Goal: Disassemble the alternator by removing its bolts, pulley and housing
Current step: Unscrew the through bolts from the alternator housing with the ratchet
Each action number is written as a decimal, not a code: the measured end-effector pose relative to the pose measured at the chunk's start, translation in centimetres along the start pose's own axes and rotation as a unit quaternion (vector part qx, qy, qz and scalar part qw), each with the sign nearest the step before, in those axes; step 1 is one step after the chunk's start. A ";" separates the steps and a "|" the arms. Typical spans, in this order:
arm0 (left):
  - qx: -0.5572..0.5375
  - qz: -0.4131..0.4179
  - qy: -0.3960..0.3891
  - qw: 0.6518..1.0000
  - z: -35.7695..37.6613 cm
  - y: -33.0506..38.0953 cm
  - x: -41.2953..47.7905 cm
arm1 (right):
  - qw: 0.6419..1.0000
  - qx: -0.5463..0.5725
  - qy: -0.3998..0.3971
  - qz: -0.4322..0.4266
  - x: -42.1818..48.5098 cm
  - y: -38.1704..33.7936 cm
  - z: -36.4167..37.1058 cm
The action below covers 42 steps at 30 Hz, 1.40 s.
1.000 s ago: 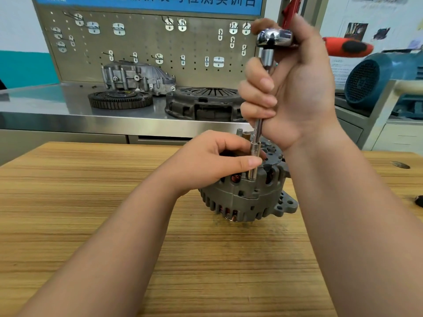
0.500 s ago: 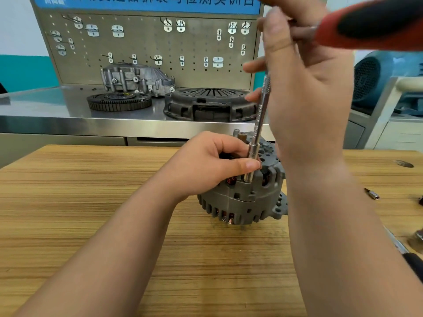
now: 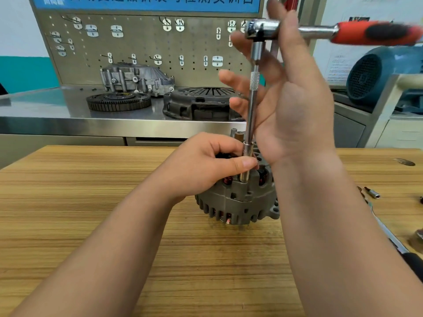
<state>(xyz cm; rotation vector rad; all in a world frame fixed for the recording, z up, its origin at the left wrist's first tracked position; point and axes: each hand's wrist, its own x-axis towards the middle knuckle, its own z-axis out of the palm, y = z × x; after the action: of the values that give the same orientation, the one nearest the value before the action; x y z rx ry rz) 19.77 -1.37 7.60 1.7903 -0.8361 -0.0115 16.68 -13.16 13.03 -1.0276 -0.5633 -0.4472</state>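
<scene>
Left hand (image 3: 206,165) pinching socket (image 3: 247,154) atop alternator (image 3: 238,202), right hand (image 3: 297,106) loose-fingered above it beside ratchet extension (image 3: 251,110); table (image 3: 91,191) beneath; step apparently loosening 1 housing bolt; next needs socket seated, steady turning.

A wooden table (image 3: 91,225) stood before a steel bench (image 3: 45,124). Behind it rose a pegboard (image 3: 137,46) (dotted with metal hooks (image 3: 91,30)) under a blue banner (image 3: 160,2).

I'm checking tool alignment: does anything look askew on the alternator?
Slightly: the extension bar leans right from the socket the left hand pinches, and the right hand lies open behind it, not gripping the ratchet.
</scene>
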 end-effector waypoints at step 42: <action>-0.009 -0.011 0.056 0.998 0.6 -0.3 -0.1 | 0.999 -0.002 -0.019 -0.045 -0.6 -0.5 0.2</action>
<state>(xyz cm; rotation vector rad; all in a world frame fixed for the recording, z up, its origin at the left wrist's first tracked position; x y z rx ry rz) 19.60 -1.73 7.06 1.7667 -0.7339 0.0664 15.93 -13.12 13.07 -1.0182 -0.6444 -0.5101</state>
